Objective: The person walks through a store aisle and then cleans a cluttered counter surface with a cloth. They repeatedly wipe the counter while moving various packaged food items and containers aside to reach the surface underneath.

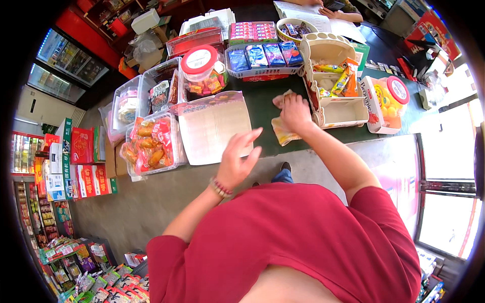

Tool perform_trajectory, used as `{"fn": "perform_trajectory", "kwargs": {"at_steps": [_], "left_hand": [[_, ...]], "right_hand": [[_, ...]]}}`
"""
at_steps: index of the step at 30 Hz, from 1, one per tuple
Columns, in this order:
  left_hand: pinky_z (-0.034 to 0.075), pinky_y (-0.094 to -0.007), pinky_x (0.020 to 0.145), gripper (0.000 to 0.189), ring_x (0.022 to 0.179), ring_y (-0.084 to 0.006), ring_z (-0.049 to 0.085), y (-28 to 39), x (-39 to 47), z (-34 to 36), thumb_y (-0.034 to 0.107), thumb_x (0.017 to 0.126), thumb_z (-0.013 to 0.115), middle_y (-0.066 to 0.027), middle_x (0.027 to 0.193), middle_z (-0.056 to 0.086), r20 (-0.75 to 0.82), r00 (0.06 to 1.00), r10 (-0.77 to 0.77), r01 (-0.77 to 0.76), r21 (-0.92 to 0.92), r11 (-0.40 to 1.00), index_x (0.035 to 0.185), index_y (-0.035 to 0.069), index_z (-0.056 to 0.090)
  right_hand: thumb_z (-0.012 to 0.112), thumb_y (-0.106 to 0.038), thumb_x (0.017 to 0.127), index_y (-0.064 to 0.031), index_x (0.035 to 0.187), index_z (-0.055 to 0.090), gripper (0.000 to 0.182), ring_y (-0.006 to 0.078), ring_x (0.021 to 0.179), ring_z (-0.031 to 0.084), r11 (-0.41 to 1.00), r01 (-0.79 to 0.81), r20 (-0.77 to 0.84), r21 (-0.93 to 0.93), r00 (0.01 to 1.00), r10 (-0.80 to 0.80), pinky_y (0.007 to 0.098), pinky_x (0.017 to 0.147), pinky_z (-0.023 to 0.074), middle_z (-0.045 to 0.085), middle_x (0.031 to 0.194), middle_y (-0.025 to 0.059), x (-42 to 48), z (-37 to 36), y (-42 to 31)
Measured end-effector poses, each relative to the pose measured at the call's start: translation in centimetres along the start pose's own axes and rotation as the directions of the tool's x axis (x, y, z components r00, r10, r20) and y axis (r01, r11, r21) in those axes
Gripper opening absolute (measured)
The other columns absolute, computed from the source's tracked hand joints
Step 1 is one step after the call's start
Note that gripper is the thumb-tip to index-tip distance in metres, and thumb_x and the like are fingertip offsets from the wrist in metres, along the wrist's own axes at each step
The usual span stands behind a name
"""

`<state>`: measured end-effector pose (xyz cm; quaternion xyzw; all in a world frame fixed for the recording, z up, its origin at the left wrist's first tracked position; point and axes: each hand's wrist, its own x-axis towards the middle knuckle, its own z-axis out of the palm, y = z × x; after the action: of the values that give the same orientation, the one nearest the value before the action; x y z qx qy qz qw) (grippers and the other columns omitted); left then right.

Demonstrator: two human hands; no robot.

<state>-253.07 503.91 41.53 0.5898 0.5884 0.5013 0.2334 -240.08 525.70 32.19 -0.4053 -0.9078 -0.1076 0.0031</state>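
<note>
My right hand (296,113) presses a yellow and pink cloth (282,132) onto the dark green counter top (265,91). Just right of that hand stands a cream display rack (343,110) with snack packets (344,81) on its upper tiers and a bare bottom tier. My left hand (237,159), fingers spread and holding nothing, hovers at the counter's front edge. Beside it lies an opened, shallow cardboard display box (214,128), its inside bare. Further left, a clear plastic bin (176,161) holds packaged snacks in red and clear wrappers (151,146).
Behind the cloth stand a basket of blue packets (264,57) and a red-lidded candy jar (199,68). A brownie box (373,108) and another jar (392,100) flank the rack. Across the counter, a person's hands (329,13) rest near open papers (303,15).
</note>
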Motion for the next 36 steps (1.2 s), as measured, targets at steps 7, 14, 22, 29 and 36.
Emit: {"fn": "perform_trajectory", "kwargs": {"at_steps": [7, 14, 22, 29, 36], "left_hand": [[0.044, -0.0379, 0.094, 0.071, 0.113, -0.0259, 0.05, -4.5, 13.9, 7.4, 0.03, 0.087, 0.064, -0.0195, 0.133, 0.042, 0.126, 0.833, -0.539, 0.39, -0.824, 0.41, 0.14, -0.001, 0.029], [0.037, -0.0504, 0.1, 0.066, 0.115, -0.0377, 0.048, -10.0, 19.9, 10.9, 0.039, 0.081, 0.072, -0.0219, 0.123, 0.05, -0.013, 0.715, -0.699, 0.235, -0.937, 0.258, 0.125, -0.001, 0.044], [0.047, -0.0431, 0.091, 0.038, 0.098, -0.0256, 0.059, -10.7, 21.0, 12.3, 0.021, 0.084, 0.069, -0.0119, 0.104, 0.059, -0.2, 0.691, -0.695, 0.031, -0.952, 0.304, 0.112, 0.003, 0.053], [0.053, -0.0387, 0.082, 0.035, 0.093, -0.0228, 0.061, -10.4, 20.3, 11.9, 0.015, 0.082, 0.07, -0.0076, 0.103, 0.059, -0.234, 0.716, -0.657, -0.006, -0.944, 0.33, 0.112, 0.008, 0.052], [0.053, -0.0405, 0.078, 0.063, 0.083, -0.022, 0.061, -9.6, 20.0, 11.5, 0.012, 0.081, 0.068, -0.0089, 0.104, 0.056, -0.214, 0.675, -0.706, 0.01, -0.954, 0.299, 0.13, 0.011, 0.027]], "right_hand": [[0.061, -0.063, 0.071, 0.0, 0.122, 0.047, 0.082, 0.0312, 0.118, 0.044, 0.958, 0.065, -0.05, 0.28, 0.997, -0.053, 0.0441, 0.095, 0.0365, 0.045, 0.13, 0.0173, -8.4, -4.2, -0.6], [0.058, -0.065, 0.073, -0.0011, 0.129, 0.043, 0.086, 0.0308, 0.124, 0.038, 0.958, 0.068, 0.001, 0.278, 0.997, -0.071, 0.0466, 0.096, 0.0337, 0.039, 0.138, 0.0172, -10.2, -4.5, 0.4], [0.056, -0.067, 0.073, 0.0013, 0.132, 0.04, 0.091, 0.0314, 0.125, 0.036, 0.961, 0.068, 0.008, 0.27, 0.997, -0.072, 0.0468, 0.096, 0.0334, 0.038, 0.138, 0.0191, -10.0, -3.6, 0.1], [0.058, -0.063, 0.074, -0.0003, 0.132, 0.04, 0.087, 0.0335, 0.124, 0.036, 0.945, 0.06, 0.033, 0.32, 0.997, -0.075, 0.0462, 0.098, 0.0312, 0.036, 0.138, 0.0193, -9.9, -3.9, 0.2], [0.055, -0.066, 0.075, 0.0002, 0.132, 0.04, 0.089, 0.0329, 0.124, 0.036, 0.954, 0.07, 0.02, 0.291, 0.997, -0.079, 0.0458, 0.097, 0.032, 0.037, 0.138, 0.0195, -9.9, -3.7, 0.1]]}}
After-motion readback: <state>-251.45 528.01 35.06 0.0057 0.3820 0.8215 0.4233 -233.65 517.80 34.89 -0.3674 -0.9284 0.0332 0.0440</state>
